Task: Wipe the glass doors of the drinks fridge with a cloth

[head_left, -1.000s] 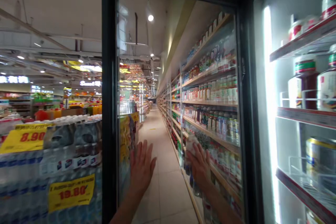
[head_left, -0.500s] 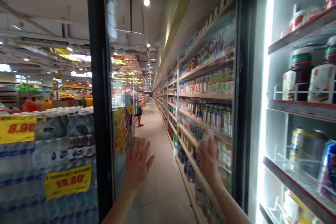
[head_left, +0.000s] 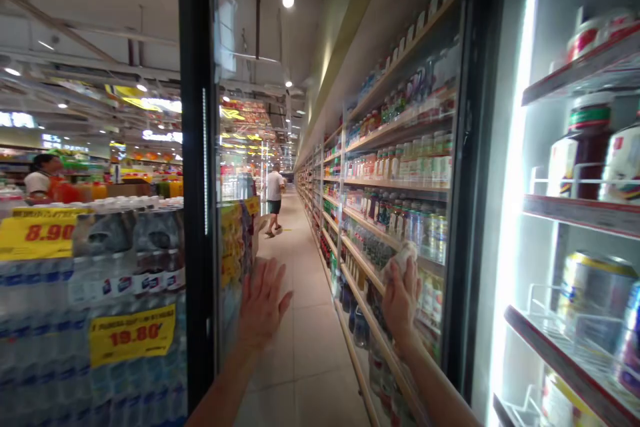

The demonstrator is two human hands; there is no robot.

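In front of me stands a glass cooler door with a black frame, swung open. My left hand lies flat toward the glass on its left side, fingers spread, holding nothing. Over on the right part of the pane, my right hand grips a crumpled white cloth, which appears to press against the glass. Part of the cloth is hidden behind the fingers. Through the pane I see shelves of bottles along an aisle.
Lit cooler shelves with bottles and cans stand close on my right. On the left are stacked packs of bottled water with yellow price signs. One person is down the aisle floor; another person is at far left.
My right hand has turned and shifted slightly up and right with the cloth, which shows more clearly. My left hand stays nearly still. The aisle person shows more fully; another person appears at left.
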